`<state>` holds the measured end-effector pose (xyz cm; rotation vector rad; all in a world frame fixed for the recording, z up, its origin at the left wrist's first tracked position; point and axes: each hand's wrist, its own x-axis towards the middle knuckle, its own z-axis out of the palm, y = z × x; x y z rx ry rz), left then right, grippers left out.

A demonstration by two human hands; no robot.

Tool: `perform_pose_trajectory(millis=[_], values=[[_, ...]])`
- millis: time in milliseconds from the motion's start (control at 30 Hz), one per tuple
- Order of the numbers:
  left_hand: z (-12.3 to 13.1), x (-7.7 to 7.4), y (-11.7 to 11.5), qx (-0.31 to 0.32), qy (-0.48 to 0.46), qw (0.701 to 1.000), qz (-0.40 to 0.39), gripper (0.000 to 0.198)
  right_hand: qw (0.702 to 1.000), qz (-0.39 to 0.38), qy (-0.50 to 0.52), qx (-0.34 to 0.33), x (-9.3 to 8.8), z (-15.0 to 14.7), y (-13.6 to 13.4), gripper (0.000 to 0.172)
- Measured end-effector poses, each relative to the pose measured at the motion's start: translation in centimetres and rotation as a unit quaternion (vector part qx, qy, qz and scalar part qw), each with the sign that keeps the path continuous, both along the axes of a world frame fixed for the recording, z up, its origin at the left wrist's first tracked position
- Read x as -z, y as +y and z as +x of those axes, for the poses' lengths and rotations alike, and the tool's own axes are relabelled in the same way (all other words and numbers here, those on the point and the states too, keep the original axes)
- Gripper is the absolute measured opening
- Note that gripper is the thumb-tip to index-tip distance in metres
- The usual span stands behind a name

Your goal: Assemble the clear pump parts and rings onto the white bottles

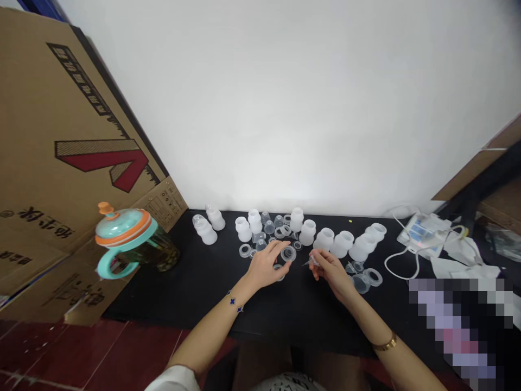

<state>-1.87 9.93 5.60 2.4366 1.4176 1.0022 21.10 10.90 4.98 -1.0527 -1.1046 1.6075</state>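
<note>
My left hand (265,266) grips a translucent bottle collar ring (288,253) between thumb and fingers, just above the black table. To its right, my right hand (330,270) pinches a small clear pointed piece (311,261), partly hidden by the fingertips. Behind both hands stand several open white baby bottles (325,240) in a loose row. Clear bottle nipples (269,227) and loose rings (245,250) lie scattered around the left hand. Beside my right wrist are more rings (373,277) and a clear cap (361,283).
Two bottles topped with nipples (205,230) stand at the left. A teal and orange lidded jug (134,239) is farther left, before a large cardboard box (81,136). White cables (407,269) and papers (464,269) lie at right. A white wall (285,108) rises behind the black table (183,298).
</note>
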Motion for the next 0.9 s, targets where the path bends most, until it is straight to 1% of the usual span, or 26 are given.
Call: perform_pose_trajectory(millis=[167, 333, 467, 600, 733, 900], values=[[0.0, 0.0, 0.0, 0.004, 0.003, 1.0, -0.005, 0.039, 1.0, 0.012, -0.014, -0.001, 0.2, 0.1, 0.1, 0.038], [0.0, 0.6, 0.2, 0.014, -0.019, 1.0, -0.021, 0.038, 0.999, 0.029, -0.023, 0.006, 0.2, 0.0, 0.1, 0.045], [0.0, 0.9, 0.4, 0.036, -0.037, 0.998, -0.022, 0.04, 0.999, 0.039, -0.018, 0.006, 0.1, 0.1, 0.1, 0.039], [0.0, 0.6, 0.3, 0.038, -0.026, 0.999, -0.012, 0.039, 0.999, 0.025, -0.025, 0.007, -0.2, 0.0, 0.0, 0.037], [0.1, 0.0, 0.0, 0.036, -0.016, 0.999, -0.002, 0.037, 1.0, -0.008, -0.022, 0.007, -0.3, -0.1, 0.0, 0.044], [0.1, -0.3, -0.1, 0.034, -0.007, 0.999, 0.008, 0.036, 1.0, -0.007, -0.014, 0.009, -0.2, -0.1, 0.1, 0.045]])
